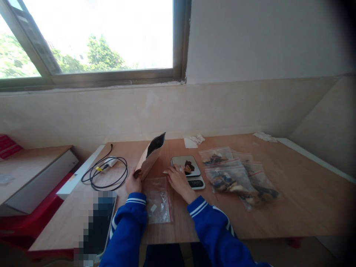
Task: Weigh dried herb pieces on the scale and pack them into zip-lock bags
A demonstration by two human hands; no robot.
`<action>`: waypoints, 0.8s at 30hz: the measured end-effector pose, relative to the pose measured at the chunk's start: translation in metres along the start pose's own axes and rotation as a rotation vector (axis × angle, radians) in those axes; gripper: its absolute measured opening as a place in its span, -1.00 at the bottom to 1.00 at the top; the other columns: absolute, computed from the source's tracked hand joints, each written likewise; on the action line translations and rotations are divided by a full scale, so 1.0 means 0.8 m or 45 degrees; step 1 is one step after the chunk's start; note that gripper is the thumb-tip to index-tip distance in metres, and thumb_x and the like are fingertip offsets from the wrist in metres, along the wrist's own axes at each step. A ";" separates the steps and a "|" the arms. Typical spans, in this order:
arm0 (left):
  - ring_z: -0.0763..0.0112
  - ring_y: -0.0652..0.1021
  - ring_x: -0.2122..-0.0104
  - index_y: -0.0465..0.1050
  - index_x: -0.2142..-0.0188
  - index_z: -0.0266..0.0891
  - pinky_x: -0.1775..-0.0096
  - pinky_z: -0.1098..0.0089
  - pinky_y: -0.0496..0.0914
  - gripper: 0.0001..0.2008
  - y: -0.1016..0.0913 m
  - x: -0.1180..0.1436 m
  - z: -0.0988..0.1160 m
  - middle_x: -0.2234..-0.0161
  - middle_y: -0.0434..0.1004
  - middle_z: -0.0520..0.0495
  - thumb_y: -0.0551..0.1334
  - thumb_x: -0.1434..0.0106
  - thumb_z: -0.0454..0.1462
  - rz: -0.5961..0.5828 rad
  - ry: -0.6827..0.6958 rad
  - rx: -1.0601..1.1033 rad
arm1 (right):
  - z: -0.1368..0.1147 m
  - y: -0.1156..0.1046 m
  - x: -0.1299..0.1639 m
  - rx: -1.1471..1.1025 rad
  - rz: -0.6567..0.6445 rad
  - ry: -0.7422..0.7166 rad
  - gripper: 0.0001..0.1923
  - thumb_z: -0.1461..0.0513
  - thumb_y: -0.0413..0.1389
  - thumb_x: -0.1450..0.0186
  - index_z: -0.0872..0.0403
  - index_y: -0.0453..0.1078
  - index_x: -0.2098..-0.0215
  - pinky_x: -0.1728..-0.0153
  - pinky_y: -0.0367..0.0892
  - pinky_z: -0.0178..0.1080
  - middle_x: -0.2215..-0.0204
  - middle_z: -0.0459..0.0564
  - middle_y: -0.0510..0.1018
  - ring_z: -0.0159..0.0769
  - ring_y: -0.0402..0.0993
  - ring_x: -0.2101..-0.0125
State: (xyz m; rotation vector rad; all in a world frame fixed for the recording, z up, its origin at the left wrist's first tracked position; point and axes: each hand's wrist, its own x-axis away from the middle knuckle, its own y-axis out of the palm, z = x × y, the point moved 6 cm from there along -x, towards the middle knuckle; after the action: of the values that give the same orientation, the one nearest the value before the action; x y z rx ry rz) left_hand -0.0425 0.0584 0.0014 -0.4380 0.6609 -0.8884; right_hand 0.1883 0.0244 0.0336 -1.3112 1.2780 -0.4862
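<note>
I take the flat grey kitchen scale (pixel 187 167) as my mark. My right hand (pixel 178 178) rests open at its left edge, gripping nothing; a few dark dried pieces (pixel 189 167) already lie on its platform. Further left, my left hand (pixel 132 182) pinches the base of the tilted brown paper pouch (pixel 149 157). An empty clear zip bag (pixel 157 200) lies nearer me, while filled clear bags (pixel 236 176) pile to the scale's right.

A wide window (pixel 91 37) with a dark metal frame filled the upper left, letting in bright daylight and showing green trees outside. Below it ran a beige tiled wall (pixel 222 107), with plain white wall (pixel 264 37) above on the right. A wooden table (pixel 306 200) stood against it, a lower cabinet (pixel 36 167) to the left.
</note>
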 end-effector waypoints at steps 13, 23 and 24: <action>0.18 0.57 0.18 0.48 0.03 -0.18 0.19 0.31 0.40 -0.63 0.003 0.000 0.000 0.19 0.61 -0.14 0.22 -0.14 -0.24 -0.054 -0.013 -0.001 | 0.033 -0.039 -0.001 0.005 0.165 0.289 -0.82 0.25 0.03 -0.31 -0.01 0.43 0.15 0.07 0.02 -0.04 0.19 0.01 0.54 -0.09 0.27 0.11; 0.16 0.56 0.15 0.46 0.00 -0.22 0.14 0.30 0.40 -0.60 0.006 -0.001 -0.001 0.16 0.60 -0.16 0.22 -0.15 -0.22 -0.065 -0.026 0.025 | 0.132 -0.036 0.020 -0.152 0.207 0.404 -0.66 0.38 -0.14 -0.32 0.12 0.42 0.08 0.05 0.17 -0.22 0.15 0.04 0.54 -0.22 0.35 0.11; 0.17 0.56 0.15 0.46 0.01 -0.20 0.15 0.30 0.40 -0.61 0.006 -0.001 -0.003 0.16 0.60 -0.15 0.22 -0.15 -0.22 -0.063 -0.029 0.027 | 0.137 -0.033 0.021 -0.159 0.191 0.415 -0.64 0.39 -0.14 -0.31 0.12 0.41 0.06 0.04 0.18 -0.22 0.14 0.04 0.54 -0.22 0.36 0.09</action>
State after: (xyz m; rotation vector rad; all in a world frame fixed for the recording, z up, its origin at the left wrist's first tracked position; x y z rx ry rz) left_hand -0.0414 0.0617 -0.0029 -0.4463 0.6217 -0.9354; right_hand 0.2992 0.0499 0.0248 -1.2607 1.6871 -0.5359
